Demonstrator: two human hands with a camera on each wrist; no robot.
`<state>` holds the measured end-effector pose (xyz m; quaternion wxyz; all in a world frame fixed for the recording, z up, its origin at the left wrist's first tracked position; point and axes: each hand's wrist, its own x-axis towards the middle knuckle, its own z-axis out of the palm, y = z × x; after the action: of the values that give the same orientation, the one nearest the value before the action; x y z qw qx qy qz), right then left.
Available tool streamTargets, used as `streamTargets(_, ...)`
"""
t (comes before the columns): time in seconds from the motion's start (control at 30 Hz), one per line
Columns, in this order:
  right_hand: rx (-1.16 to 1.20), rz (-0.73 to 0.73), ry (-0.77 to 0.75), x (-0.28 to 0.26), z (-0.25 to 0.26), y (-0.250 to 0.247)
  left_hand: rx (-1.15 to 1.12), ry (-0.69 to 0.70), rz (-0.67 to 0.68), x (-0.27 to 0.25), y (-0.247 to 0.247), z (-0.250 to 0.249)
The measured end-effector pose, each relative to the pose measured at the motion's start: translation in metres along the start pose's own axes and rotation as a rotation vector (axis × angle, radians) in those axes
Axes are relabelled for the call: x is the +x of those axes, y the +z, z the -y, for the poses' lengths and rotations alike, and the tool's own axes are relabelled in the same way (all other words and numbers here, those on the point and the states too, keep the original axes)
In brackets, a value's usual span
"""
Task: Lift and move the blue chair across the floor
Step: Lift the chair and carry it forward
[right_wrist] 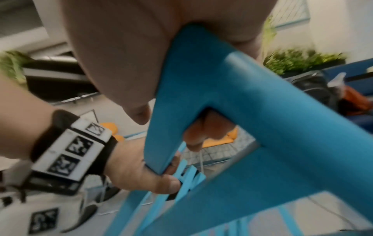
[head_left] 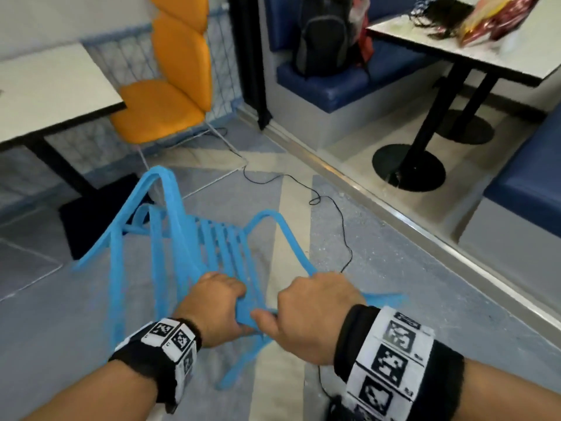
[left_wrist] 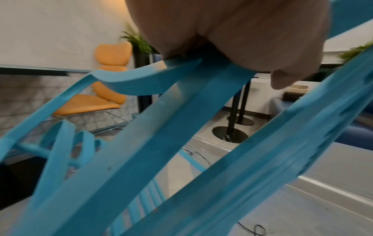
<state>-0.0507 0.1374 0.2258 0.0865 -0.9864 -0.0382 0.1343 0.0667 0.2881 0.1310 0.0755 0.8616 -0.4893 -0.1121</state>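
Centre floor: chair (head_left: 194,238) is tilting, its frame meeting both hands at 6 o'clock.
Left hand (head_left: 217,305): is curling its fingers round a back slat.
Right hand (head_left: 312,314): is gripping the frame's corner.
At 11 o'clock: orange chair (head_left: 170,95) is standing beside a table (head_left: 45,95).

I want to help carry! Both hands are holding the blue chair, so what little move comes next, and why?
Probably carry it a little to the left. Both the left hand and right hand grip the blue chair, and a black cable lies on the floor just to its right, where a chair leg could snag.
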Motion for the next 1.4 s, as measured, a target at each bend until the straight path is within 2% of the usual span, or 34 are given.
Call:
streamTargets(0.07, 0.008, -0.013, -0.013, 0.008, 0.048, -0.008, -0.072, -0.044, -0.048, -0.043, -0.012, 0.025)
streamTargets(0.13, 0.112, -0.008, -0.062, 0.013, 0.082, -0.012, -0.149, -0.085, -0.085, -0.081, -0.022, 0.049)
streamTargets(0.23, 0.505, 0.036, -0.237, 0.014, 0.097, -0.003, -0.194, -0.123, -0.095, -0.135, -0.029, 0.086)
streamTargets(0.27, 0.541, 0.056, -0.256, 0.013, 0.091, 0.006, -0.194, -0.135, -0.087, -0.152, -0.030, 0.097)
streamTargets(0.37, 0.283, 0.159, -0.084, 0.017, 0.066, 0.043, -0.209, -0.199, -0.109, -0.198, -0.032, 0.126)
streamTargets(0.47, 0.147, 0.164, 0.081, 0.032, 0.070, 0.070, -0.273, -0.261, -0.132, -0.246, -0.041, 0.143)
streamTargets(0.67, 0.076, 0.137, 0.069, 0.052, 0.141, 0.079, -0.582, -0.354, -0.109, -0.324, -0.100, 0.087)
streamTargets(0.7, 0.082, 0.131, 0.058, 0.054, 0.154, 0.080, -0.563, -0.347, -0.098, -0.330, -0.110, 0.081)
streamTargets(0.77, 0.099, 0.135, 0.028, 0.057, 0.181, 0.078, -0.298, -0.356, 0.002, -0.337, -0.116, 0.078)
streamTargets(0.83, 0.093, 0.119, -0.034, 0.061, 0.207, 0.079, 0.025, -0.450, 0.130, -0.336, -0.106, 0.078)
streamTargets(0.9, 0.057, 0.117, -0.087, 0.064, 0.235, 0.079, 0.179, -0.521, 0.196, -0.330, -0.086, 0.080)
streamTargets(1.07, 0.068, 0.147, -0.174, 0.082, 0.301, 0.091, 0.249, -0.628, 0.262, -0.342, -0.066, 0.102)
streamTargets(1.4, 0.052, 0.193, -0.305, 0.112, 0.404, 0.122, 0.206, -0.765, 0.347, -0.440, -0.040, 0.171)
